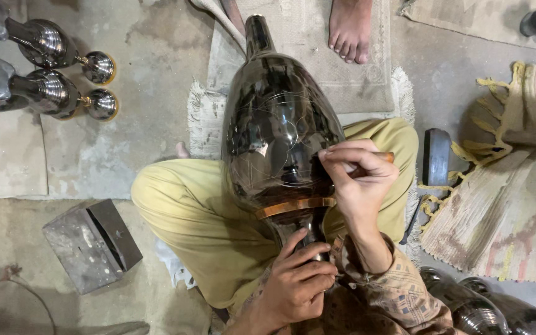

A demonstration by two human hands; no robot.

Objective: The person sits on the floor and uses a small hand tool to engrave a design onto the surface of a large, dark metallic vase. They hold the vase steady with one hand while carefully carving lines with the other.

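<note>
A large dark polished metal vase point(274, 124) lies across my lap, its neck pointing away from me and a copper band point(293, 206) near its foot. Faint scratched lines show on its body. My left hand point(296, 285) grips the narrow stem at the vase's foot, close to my body. My right hand point(358, 183) rests on the right side of the vase body, pinching a small tool with a wooden handle point(387, 157) against the surface. I sit cross-legged in yellow-green trousers point(187, 211).
Two similar shiny vases point(44, 68) lie on the concrete floor at the upper left. A grey metal box point(91, 245) sits at the lower left. Another person's bare foot point(348, 28) stands on a mat ahead. Striped rugs point(504, 205), a dark block point(437, 156) and dark vessels point(485, 310) lie to the right.
</note>
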